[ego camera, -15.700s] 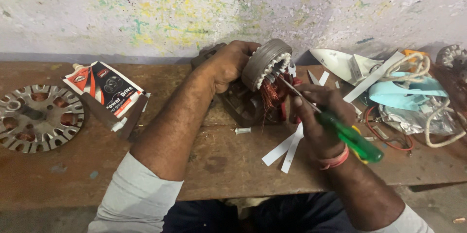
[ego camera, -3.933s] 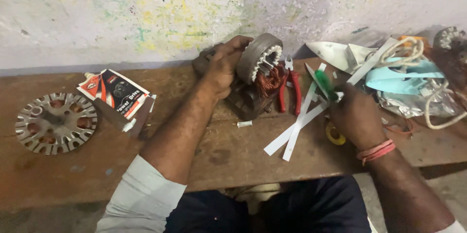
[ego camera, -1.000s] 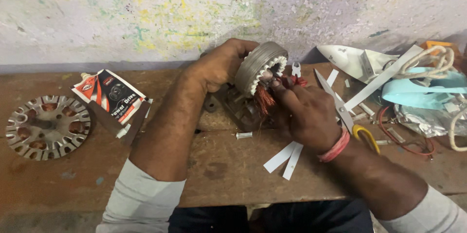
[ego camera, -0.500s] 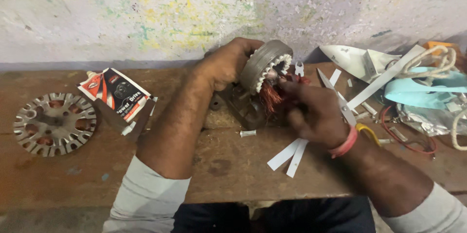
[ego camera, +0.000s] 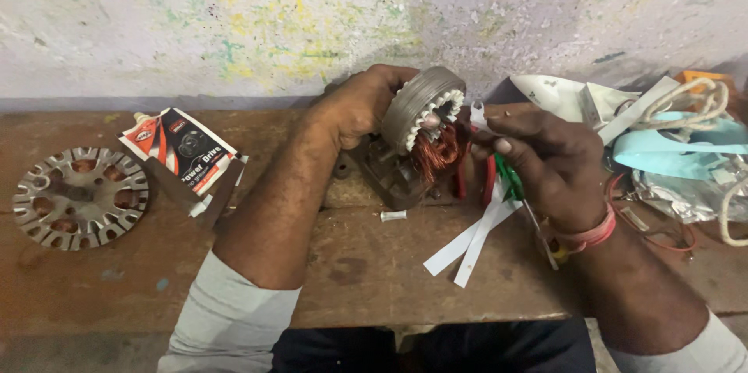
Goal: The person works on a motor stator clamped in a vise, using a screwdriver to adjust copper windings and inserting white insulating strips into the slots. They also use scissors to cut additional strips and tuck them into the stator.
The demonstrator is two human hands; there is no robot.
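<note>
Far out at nine o'clock on the wooden bench (ego camera: 374, 279), a slotted metal rotor disc (ego camera: 78, 197) is seen lying flat, and just beside it at ten o'clock a red, black and white carton (ego camera: 183, 159) is propped at a tilt. Toward the centre, the left hand (ego camera: 358, 104) is closed round the back of a motor stator (ego camera: 425, 112), which is held on edge at twelve o'clock, its white-toothed rim and copper winding (ego camera: 435, 153) turned rightward. The stator is best kept braced like this, steady against the dark block beneath, so the slots are not shifted while being worked. At one o'clock, the right hand (ego camera: 545, 162) is pinched on a small white insulation slip (ego camera: 477, 114) right at the stator's face; a green-handled tool (ego camera: 510, 178) appears tucked under the curled fingers. The slip is judged best fed squarely and gently, so the copper is not nicked. More white paper strips (ego camera: 471, 236) are spread at five o'clock, and a tangle of pale cord and blue tape (ego camera: 686, 147) is piled at three o'clock.
</note>
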